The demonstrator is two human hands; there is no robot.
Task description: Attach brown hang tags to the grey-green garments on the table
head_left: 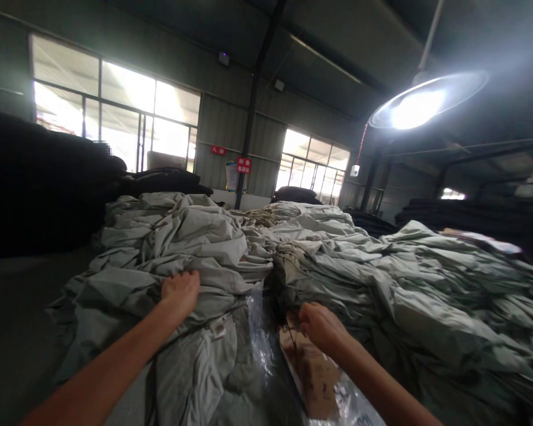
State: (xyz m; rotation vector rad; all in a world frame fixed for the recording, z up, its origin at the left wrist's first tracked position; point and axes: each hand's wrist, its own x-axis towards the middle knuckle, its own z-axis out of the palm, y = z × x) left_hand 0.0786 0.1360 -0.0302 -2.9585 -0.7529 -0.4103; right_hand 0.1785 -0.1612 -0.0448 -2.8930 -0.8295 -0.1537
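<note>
Here, the left hand presses, fingers curled, into a grey-green garment on the heap, while the right hand, beside the heap's near edge, pinches dark strings above a brown card on clear plastic. A firm, flat grip would serve best. Beyond the heap, red wall signs are illegible.

A garment factory hall; heaped grey-green garments, metal walls, hanging lamp.
</note>
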